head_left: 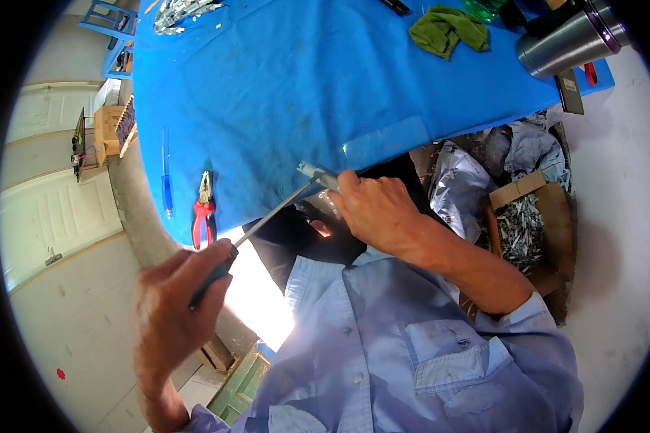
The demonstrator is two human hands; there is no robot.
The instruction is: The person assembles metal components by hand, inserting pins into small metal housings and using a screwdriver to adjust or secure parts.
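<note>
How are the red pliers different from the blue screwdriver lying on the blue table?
The red-handled pliers are short and wide, with two handles and metal jaws; the blue screwdriver is long and thin, with one blue handle and a clear-looking upper part. The pliers lie closer to the table edge. Both lie flat, side by side, untouched by either hand.

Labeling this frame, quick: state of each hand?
Left hand: closed around the dark handle of a long metal tool.
Right hand: closed, pinching a small metal piece at the blue table edge.
</note>
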